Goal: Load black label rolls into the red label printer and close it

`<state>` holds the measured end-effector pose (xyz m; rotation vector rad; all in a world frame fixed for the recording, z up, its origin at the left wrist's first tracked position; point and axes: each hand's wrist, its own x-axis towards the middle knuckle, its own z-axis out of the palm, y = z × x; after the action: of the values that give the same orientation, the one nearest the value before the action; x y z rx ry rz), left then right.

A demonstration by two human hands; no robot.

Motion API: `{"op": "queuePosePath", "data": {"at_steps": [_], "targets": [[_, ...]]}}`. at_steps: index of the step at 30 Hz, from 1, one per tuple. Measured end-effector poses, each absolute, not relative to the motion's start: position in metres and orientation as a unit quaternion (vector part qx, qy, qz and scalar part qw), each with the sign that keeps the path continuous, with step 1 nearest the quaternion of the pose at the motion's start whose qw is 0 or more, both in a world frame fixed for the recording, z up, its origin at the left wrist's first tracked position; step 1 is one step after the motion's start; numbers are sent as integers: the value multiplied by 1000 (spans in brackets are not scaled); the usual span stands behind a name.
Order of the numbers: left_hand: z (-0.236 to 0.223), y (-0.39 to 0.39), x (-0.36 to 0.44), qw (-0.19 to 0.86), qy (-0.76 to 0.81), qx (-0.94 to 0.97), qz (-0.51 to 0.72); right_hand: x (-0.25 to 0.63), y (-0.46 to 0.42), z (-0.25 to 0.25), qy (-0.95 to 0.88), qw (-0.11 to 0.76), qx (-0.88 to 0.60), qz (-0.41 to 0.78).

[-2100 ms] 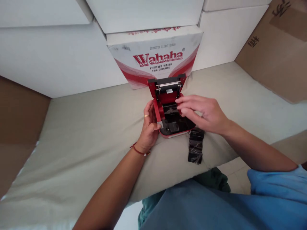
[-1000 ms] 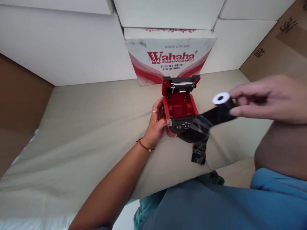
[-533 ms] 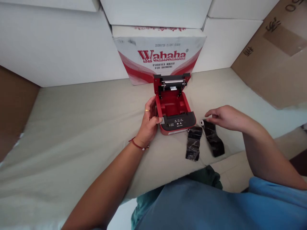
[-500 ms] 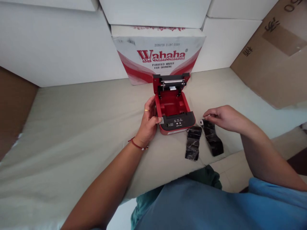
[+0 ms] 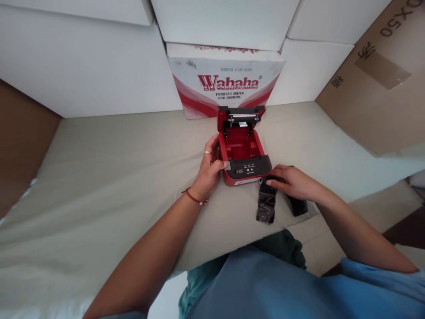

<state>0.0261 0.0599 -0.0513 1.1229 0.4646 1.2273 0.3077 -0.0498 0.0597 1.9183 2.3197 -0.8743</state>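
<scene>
A small red and black label printer [image 5: 247, 170] stands on the cloth with its lid [image 5: 241, 116] raised. Its red inner bay shows no roll. My left hand [image 5: 210, 170] is closed on the printer's left side, thumb at the grey piece on the front corner. To the right of the printer lies a roll with a loose black strip [image 5: 266, 201] trailing toward me. My right hand [image 5: 292, 182] has its fingers closed on the top end of this roll, which they partly cover. A second black strip [image 5: 299, 206] lies partly hidden under that hand.
Behind the printer stands a Wahaha water carton [image 5: 229, 84], with white boxes [image 5: 113, 71] around and above it. A large brown carton [image 5: 381, 84] is at the right and a brown panel [image 5: 25, 133] at the left. A pale cloth [image 5: 133, 164] covers the table.
My right hand has moved left, from the right-hand black roll to the one beside the printer. My left hand stays on the printer. The view has shifted slightly.
</scene>
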Motion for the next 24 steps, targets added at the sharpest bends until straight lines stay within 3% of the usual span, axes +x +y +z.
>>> {"op": "queuePosePath", "data": {"at_steps": [11, 17, 20, 24], "targets": [[-55, 65, 29, 649, 202, 500, 537, 302, -62, 56, 725, 0, 623, -291], [-58, 66, 32, 657, 208, 484, 540, 297, -67, 134, 679, -14, 586, -443], [-59, 67, 32, 652, 200, 491, 541, 287, -48, 174, 681, -39, 578, -448], [-61, 67, 33, 652, 195, 498, 537, 263, -7, 176, 681, -61, 577, -446]]}}
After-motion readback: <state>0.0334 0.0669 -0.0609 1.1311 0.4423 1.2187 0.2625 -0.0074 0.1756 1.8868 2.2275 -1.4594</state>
